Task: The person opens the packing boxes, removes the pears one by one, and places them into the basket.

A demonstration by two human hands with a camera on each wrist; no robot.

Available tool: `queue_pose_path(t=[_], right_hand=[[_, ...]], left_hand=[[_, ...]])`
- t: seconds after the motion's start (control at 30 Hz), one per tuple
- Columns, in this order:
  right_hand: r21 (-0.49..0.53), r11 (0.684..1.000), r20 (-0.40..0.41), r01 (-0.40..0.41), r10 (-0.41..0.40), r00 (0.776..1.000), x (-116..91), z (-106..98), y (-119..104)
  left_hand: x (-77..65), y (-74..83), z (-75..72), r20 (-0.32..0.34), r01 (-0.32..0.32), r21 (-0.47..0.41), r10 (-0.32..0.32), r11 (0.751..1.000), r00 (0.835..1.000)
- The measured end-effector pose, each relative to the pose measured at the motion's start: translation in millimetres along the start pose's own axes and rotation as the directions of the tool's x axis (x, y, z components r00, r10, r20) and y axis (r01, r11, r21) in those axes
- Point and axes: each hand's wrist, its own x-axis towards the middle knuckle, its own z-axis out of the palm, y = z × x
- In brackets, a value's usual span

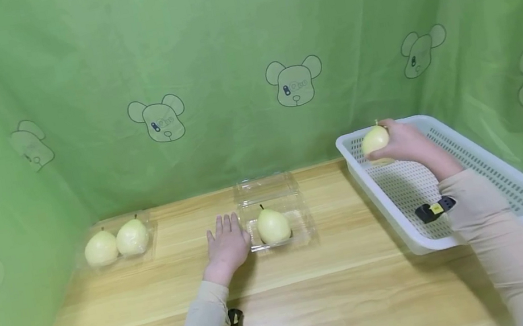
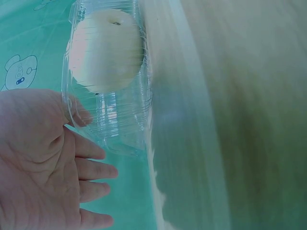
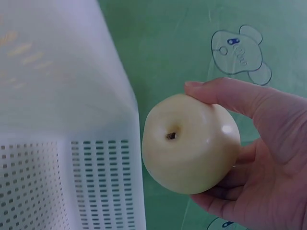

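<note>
My right hand [image 1: 402,143] grips a pale yellow pear [image 1: 375,140] above the far left part of a white perforated basket [image 1: 381,195]. In the right wrist view, thumb and fingers wrap round this pear [image 3: 187,148], its base facing the camera. A clear plastic clamshell box [image 1: 303,224] stands mid-table with its lid raised at the back, and one pear [image 1: 274,225] sits inside on the right. My left hand [image 1: 228,247] lies along the box's left side, fingers straight. The left wrist view shows its thumb against the clear wall, beside the pear [image 2: 106,52].
Two pears [image 1: 116,244] sit side by side in another clear plastic box [image 1: 151,236] at the back left. A green curtain [image 1: 221,48] with bear-head prints encloses the wooden table [image 1: 315,298] at the back and sides. The basket takes up the right side.
</note>
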Motion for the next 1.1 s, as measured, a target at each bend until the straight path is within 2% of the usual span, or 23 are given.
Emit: queue_pose_path(t=[0.4, 1.1], right_hand=[[-0.014, 0.999, 0.0, -0.052, 0.052, 0.999, 13.1, 0.2, 25.7], [-0.03, 0.993, -0.035, -0.113, 0.112, 0.993, 20.1, 1.2, 76.8]], left_hand=[[-4.1, 1.4, -3.1, -0.002, 0.008, -0.002, -0.008, 1.0, 1.0], [-2.2, 1.6, 1.2, -0.015, 0.006, -0.011, -0.006, 1.0, 1.0]])
